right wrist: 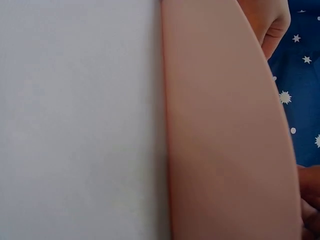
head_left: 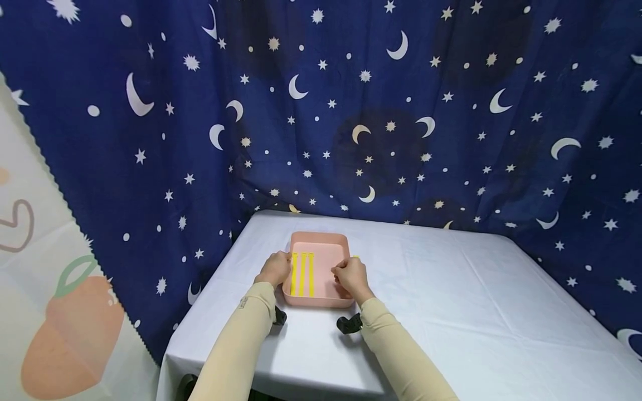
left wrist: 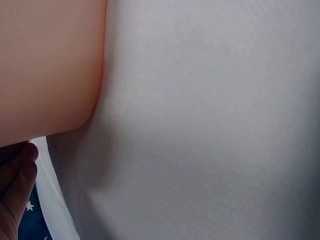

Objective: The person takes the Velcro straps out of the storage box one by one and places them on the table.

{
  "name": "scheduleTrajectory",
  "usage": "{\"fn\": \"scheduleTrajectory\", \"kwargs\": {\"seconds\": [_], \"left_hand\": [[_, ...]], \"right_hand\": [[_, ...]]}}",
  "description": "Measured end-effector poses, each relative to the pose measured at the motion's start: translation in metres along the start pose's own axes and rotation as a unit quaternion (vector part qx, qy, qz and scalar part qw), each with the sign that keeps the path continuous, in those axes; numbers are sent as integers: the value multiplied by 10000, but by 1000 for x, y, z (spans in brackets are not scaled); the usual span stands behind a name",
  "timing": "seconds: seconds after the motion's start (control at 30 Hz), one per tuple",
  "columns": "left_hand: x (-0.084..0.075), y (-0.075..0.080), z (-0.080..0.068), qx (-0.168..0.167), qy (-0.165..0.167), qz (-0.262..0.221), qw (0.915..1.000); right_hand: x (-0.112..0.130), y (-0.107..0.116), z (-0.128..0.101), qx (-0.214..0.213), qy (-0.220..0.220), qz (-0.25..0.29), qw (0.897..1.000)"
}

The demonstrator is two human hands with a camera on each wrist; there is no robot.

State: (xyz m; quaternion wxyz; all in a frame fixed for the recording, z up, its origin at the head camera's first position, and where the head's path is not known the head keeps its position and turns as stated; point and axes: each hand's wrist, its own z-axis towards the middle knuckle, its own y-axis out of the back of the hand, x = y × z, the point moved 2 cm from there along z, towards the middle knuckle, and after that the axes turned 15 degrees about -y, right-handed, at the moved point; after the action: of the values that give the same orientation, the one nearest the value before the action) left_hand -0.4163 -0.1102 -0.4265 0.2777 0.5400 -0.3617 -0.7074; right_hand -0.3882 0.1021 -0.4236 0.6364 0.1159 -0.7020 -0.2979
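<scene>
Pink tray (head_left: pixel 328 301): one. Yellow strips (head_left: pixel 303 275) inside: three; another yellow bit (head_left: pixel 356 257), mostly hidden, at tray's two o'clock. Hands: two, left hand (head_left: pixel 274 269) at nine, right hand (head_left: pixel 353 277) at three. Desk (head_left: pixel 451 301): one.

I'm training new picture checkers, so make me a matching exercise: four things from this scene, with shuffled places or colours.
Things:
1. tray
2. three yellow strips
3. curtain
4. left hand

Places or colours:
A. dark blue, patterned
B. at the tray's left rim
C. pink, on the white cloth
D. inside the tray, left of its middle

Pairs: 1-C, 2-D, 3-A, 4-B
</scene>
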Motion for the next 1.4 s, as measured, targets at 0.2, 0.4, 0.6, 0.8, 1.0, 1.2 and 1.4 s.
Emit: {"fn": "scheduleTrajectory", "kwargs": {"seconds": [0.2,0.4,0.6,0.8,1.0,1.2,1.4], "left_hand": [[2,-1,-1,63,71,-75,9999],[1,-1,-1,49,30,-72,10000],[4,-3,1,25,103,-115,9999],[6,-4,4,26,113,-121,9999],[4,-3,1,2,35,-126,9999],[2,-3,-5,-4,8,-123,9999],[0,-3,-3,-77,-2,-170,9998]], "right_hand": [[0,-5,-1,-34,118,-241,9996],[3,-7,-3,-65,151,-312,9994],[4,-15,-4,61,142,-324,9994],[1,-24,-4,208,-205,-281,9992],[-1,-28,-5,396,-355,132,9985],[-4,-32,-10,664,-296,234,9971],[-3,-33,-10,900,-375,220,9950]]}}
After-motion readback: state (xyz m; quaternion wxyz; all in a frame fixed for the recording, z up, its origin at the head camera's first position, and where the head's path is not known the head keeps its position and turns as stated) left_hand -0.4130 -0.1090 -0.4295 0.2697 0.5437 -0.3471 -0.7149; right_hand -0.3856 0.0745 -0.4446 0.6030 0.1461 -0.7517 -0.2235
